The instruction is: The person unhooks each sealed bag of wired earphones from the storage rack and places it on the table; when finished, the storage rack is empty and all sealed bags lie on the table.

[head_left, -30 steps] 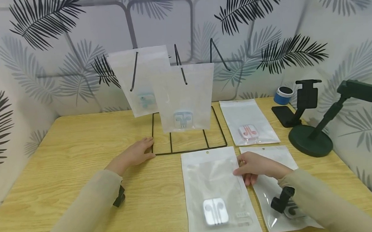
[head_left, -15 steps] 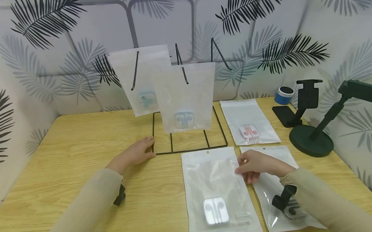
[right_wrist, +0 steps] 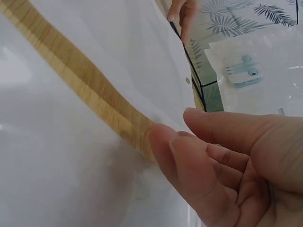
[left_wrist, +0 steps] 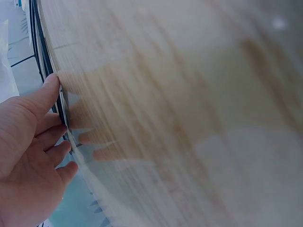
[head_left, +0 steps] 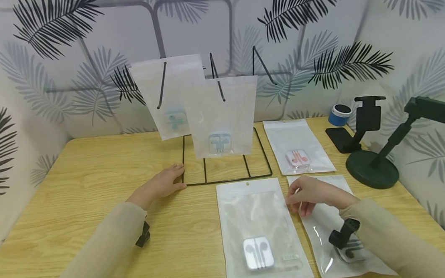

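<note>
My left hand (head_left: 158, 186) rests at the front left corner of a black wire display rack (head_left: 228, 180); its fingertips touch the wire in the left wrist view. My right hand (head_left: 316, 195) hovers by the right edge of a white zip bag (head_left: 256, 212) with white earphones in a case (head_left: 258, 253). In the right wrist view the thumb and loosely bent fingers stand apart with nothing between them. Beneath that hand and forearm lies a second bag (head_left: 327, 230), its boxed earphones partly hidden. From the rack hooks hang a bag of blue earphones (head_left: 225, 113) and a bag of teal earphones (head_left: 159, 87).
Behind the right hand lies a bag with pink earphones (head_left: 296, 139). A dark green stand (head_left: 373, 169), a black phone stand (head_left: 366, 119) and a blue jar (head_left: 339, 114) occupy the back right. The rack's right hook (head_left: 262, 65) carries no bag.
My right hand has let go of the near white bag's edge and shifted slightly right. That bag's top edge lies slightly lower. The left hand stays put at the rack.
</note>
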Demonstrator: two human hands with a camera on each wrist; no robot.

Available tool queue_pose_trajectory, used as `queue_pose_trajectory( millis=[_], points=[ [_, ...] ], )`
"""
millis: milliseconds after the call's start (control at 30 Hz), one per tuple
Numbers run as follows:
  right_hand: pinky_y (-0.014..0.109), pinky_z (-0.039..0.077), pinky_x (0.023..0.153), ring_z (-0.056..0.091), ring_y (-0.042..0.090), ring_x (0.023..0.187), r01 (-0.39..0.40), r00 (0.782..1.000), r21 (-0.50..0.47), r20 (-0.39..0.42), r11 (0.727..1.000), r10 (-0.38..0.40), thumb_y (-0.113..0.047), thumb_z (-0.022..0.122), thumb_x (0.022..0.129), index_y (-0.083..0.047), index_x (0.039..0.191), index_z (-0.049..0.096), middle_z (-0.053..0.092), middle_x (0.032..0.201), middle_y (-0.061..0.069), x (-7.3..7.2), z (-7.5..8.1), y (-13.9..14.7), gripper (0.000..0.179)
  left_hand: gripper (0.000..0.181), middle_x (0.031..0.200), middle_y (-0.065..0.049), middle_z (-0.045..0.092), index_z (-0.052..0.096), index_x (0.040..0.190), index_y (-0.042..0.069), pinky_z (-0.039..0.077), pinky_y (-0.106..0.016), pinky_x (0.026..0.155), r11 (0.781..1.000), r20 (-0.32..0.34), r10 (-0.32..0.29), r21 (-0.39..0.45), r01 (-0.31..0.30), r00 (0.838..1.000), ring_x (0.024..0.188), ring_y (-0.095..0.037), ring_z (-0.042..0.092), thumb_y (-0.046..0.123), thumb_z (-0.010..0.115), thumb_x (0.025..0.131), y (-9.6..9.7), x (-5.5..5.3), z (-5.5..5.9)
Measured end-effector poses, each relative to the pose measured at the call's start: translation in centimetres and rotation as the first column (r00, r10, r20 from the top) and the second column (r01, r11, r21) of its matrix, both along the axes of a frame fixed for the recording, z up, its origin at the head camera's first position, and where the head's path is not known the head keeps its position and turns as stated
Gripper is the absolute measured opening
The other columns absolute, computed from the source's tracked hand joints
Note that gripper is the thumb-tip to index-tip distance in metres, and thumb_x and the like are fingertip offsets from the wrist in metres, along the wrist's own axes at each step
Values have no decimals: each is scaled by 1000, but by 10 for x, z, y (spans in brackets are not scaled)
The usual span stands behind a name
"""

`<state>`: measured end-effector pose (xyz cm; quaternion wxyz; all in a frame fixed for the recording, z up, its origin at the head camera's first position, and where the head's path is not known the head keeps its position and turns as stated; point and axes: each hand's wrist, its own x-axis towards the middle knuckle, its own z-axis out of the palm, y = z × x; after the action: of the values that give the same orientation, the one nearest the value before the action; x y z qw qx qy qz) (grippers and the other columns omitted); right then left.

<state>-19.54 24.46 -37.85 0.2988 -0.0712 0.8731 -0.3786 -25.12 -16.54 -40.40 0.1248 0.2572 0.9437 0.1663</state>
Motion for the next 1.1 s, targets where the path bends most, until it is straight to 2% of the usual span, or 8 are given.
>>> queue_pose_trajectory(
  millis=[100,233,400,567,800,1100],
  points=[
    [31,52,49,59,17,50,-18,1000,-25,-22,1000,17,-15,64,86,-1,88,61,63,66,9,-5,1,0,14,63,145,-27,21,26,141,-9,18,-51,106,1000,5,2,0,-2,1000,133,-40,17,22,54,94,0,-1,0],
    [32,53,51,60,20,55,-34,994,-38,-107,999,30,-15,64,87,0,94,61,62,67,8,-20,2,-1,17,63,145,-27,21,25,140,-9,18,-51,106,1000,7,4,-1,-4,1000,133,-41,17,21,55,94,0,1,1],
    [33,54,55,62,22,62,-26,975,-70,-224,997,10,-14,62,89,4,100,60,63,74,9,-38,6,-5,22,62,145,-27,21,26,140,-10,18,-51,106,1000,6,7,-4,-7,1000,133,-40,17,21,55,94,1,2,2],
    [32,52,58,57,22,66,-67,953,-110,-302,992,31,-12,61,90,6,105,58,63,82,9,-56,1,-10,24,62,145,-27,21,26,140,-9,18,-50,106,1000,3,6,-2,-6,1000,133,-41,17,22,54,95,0,0,0],
    [31,51,61,54,19,74,-122,955,-129,-286,984,81,-17,68,84,3,110,60,60,94,8,-70,-9,-27,33,62,145,-27,22,27,140,-10,17,-51,106,1000,2,4,1,-4,1000,133,-41,16,21,55,94,1,1,0],
    [26,44,53,49,14,58,-165,946,-95,-296,982,131,-11,68,84,-1,100,65,59,80,5,-82,-19,-45,19,62,146,-26,20,26,140,-9,17,-50,107,1000,15,12,7,-12,1000,134,-40,16,21,54,94,1,1,0]
  ],
)
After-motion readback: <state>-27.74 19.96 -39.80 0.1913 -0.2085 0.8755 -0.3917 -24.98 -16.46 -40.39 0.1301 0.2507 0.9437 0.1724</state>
